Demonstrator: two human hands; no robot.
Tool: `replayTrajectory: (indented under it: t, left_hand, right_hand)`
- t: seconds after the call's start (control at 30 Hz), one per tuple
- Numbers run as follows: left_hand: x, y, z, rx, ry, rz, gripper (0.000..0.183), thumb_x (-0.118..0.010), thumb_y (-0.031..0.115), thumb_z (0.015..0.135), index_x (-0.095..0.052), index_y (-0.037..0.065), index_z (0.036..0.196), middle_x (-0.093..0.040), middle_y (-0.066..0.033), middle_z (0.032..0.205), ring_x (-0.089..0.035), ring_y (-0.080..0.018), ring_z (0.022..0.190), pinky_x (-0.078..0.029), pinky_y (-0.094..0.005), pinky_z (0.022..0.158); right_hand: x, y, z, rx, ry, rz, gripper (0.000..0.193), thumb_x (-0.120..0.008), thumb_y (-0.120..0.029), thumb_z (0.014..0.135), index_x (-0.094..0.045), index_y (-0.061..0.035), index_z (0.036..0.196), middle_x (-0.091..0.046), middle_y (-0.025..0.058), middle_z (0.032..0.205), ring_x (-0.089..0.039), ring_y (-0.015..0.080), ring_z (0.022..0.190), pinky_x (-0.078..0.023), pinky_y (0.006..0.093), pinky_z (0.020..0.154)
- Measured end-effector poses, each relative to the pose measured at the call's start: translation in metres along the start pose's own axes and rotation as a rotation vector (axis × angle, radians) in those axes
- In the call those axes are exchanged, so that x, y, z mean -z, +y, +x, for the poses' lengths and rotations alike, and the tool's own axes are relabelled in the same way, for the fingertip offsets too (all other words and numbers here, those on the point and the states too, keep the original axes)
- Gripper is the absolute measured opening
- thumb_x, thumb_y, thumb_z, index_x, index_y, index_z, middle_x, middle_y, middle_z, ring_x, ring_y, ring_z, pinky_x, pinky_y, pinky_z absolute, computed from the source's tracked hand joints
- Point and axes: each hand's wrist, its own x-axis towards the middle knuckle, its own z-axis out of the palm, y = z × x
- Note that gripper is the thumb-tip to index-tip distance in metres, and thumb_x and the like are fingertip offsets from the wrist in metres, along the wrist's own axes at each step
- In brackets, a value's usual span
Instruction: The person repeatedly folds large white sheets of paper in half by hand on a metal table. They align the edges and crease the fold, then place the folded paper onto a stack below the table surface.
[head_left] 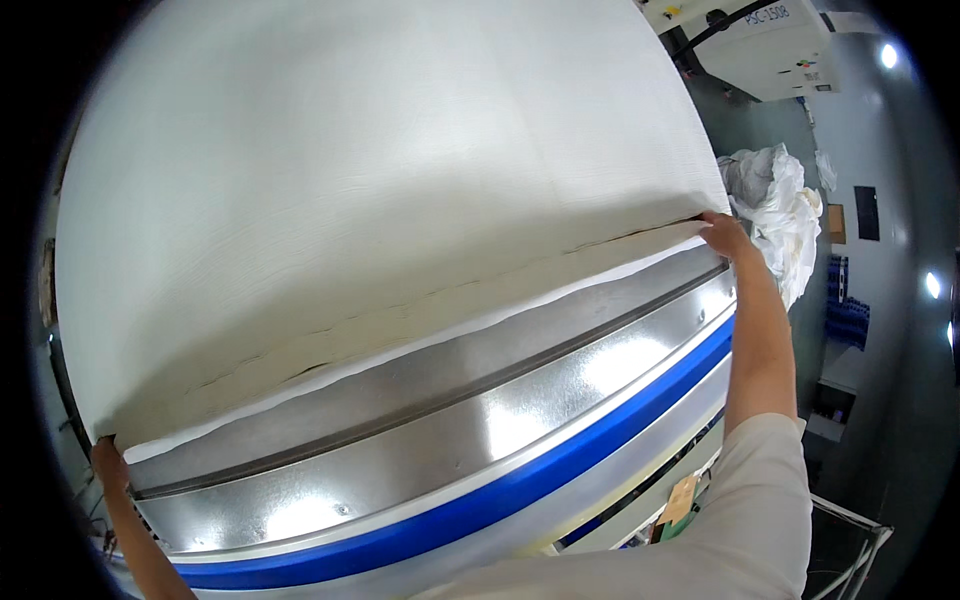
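Observation:
A wide white sheet of cloth spreads over the big table and fills most of the view. Its near edge is folded into a long narrow strip, with a few dark gaps along the crease. My left hand is closed on the near left corner of the cloth. At the near right corner, my right hand pinches the same edge, its fingertips partly hidden by the cloth. Both arms are spread wide, so the strip runs stretched between them. Just below it lies the shiny metal edge plate of the table.
A blue band runs along the table's near side. Crumpled white sheeting is heaped beyond the right edge. A white machine cabinet stands at the far right. At the lower right is a white tubular frame.

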Motion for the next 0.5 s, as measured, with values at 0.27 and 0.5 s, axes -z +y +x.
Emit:
replayTrajectory:
  t: [0.27,0.5]
  left_hand:
    - [0.016,0.011,-0.004,0.037,-0.247,0.253,0.028,-0.048,0.003,0.085,-0.063,0.011,0.108,-0.062,-0.013,0.11,-0.058,-0.0312,0.102,-0.045,-0.0414,0.087]
    - [0.087,0.011,-0.048,0.095,0.074,0.175,0.036,-0.046,0.005,0.085,-0.062,0.017,0.115,-0.065,-0.0115,0.106,-0.059,-0.0319,0.1,-0.045,-0.0432,0.089]
  right_hand:
    - [-0.04,0.032,0.004,-0.107,0.026,-0.189,0.032,-0.049,-0.016,0.089,-0.057,-0.0165,0.12,-0.062,0.0039,0.118,-0.06,0.0226,0.105,-0.046,0.0354,0.09]
    - [0.036,0.066,-0.042,-0.072,0.219,0.017,0.031,-0.051,-0.017,0.083,-0.064,-0.0115,0.111,-0.065,0.0169,0.103,-0.061,0.034,0.096,-0.047,0.0411,0.084]
